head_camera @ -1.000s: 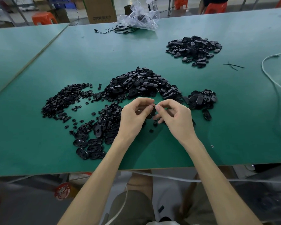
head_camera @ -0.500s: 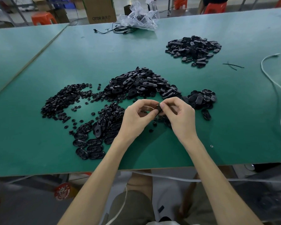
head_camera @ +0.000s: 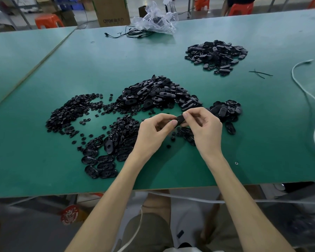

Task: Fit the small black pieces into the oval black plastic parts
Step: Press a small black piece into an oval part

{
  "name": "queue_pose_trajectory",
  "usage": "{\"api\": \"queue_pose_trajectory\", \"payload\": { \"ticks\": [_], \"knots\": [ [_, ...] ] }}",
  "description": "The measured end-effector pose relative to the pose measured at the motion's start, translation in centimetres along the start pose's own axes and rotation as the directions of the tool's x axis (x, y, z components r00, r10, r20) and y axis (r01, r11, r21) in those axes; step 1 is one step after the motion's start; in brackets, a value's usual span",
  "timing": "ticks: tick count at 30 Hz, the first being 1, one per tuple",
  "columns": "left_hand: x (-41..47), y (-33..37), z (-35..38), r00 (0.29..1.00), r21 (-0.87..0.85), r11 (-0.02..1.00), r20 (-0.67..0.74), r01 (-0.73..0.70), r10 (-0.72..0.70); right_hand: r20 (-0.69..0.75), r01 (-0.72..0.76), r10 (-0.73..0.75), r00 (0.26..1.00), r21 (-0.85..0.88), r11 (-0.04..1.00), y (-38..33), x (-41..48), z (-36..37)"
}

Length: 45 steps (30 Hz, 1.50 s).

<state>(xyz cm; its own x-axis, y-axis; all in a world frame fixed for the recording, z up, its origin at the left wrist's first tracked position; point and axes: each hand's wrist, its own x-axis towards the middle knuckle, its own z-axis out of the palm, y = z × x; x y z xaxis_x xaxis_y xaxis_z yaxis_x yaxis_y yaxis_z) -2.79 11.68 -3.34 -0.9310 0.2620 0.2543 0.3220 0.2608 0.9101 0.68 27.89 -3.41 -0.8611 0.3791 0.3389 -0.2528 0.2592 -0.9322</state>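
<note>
Both hands (head_camera: 154,131) (head_camera: 205,128) raised above the table, fingertips' grip pinching one oval part (head_camera: 179,120).

Short trousers (head_camera: 149,231) in a dull green-brown are being worn, and both upper legs are being covered by them below the bench (head_camera: 44,170) edge. Both arms are being left bare, from the left hand (head_camera: 153,131) and the right hand (head_camera: 205,130) as far back as they are being seen. A thin white cord (head_camera: 139,224) is being hung over the left leg. A bit of white cloth (head_camera: 176,250) is being shown lowest down, in the middle.
</note>
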Motion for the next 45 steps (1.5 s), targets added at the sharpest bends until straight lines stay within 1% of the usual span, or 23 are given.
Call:
{"api": "queue_pose_trajectory", "payload": {
  "ticks": [4, 6, 13, 18, 22, 31, 40, 45],
  "knots": [
    [0.18, 0.01, -0.16, 0.999, 0.011, 1.0, -0.05, 0.005, -0.005, -0.052, -0.008, 0.007, 0.999, -0.023, 1.0, 0.12, -0.05, 0.17],
    [0.2, -0.02, -0.17, 0.998, 0.018, 1.0, -0.06, 0.007, -0.006, -0.064, -0.005, 0.001, 0.998, -0.068, 0.998, 0.23, -0.02, 0.21],
    [0.3, -0.3, -0.28, 0.99, 0.023, 0.998, -0.134, 0.055, -0.051, 0.06, 0.048, -0.037, 0.997, -0.208, 0.977, 0.28, -0.05, 0.61],
    [0.26, -0.28, -0.12, 0.994, 0.015, 0.998, -0.086, 0.062, -0.06, 0.14, 0.08, -0.045, 0.989, -0.256, 0.963, 0.23, -0.25, 0.72],
    [0.21, -0.24, -0.2, 0.994, 0.002, 0.998, -0.09, 0.058, -0.057, 0.096, 0.085, -0.06, 0.994, -0.279, 0.956, 0.04, -0.26, 0.62],
    [0.08, -0.15, -0.25, 0.997, -0.003, 0.999, -0.065, 0.042, -0.042, 0.131, 0.103, -0.064, 0.989, -0.32, 0.942, -0.12, -0.42, 0.61],
    [0.11, 0.05, -0.19, 0.998, -0.009, 1.0, -0.047, 0.029, -0.029, 0.091, 0.102, -0.075, 0.993, -0.345, 0.933, -0.05, -0.29, 0.63],
    [0.07, 0.2, -0.17, 0.999, -0.003, 1.0, -0.032, 0.025, -0.025, 0.11, 0.138, -0.105, 0.988, -0.365, 0.921, -0.21, -0.39, 0.59]
  ]
}}
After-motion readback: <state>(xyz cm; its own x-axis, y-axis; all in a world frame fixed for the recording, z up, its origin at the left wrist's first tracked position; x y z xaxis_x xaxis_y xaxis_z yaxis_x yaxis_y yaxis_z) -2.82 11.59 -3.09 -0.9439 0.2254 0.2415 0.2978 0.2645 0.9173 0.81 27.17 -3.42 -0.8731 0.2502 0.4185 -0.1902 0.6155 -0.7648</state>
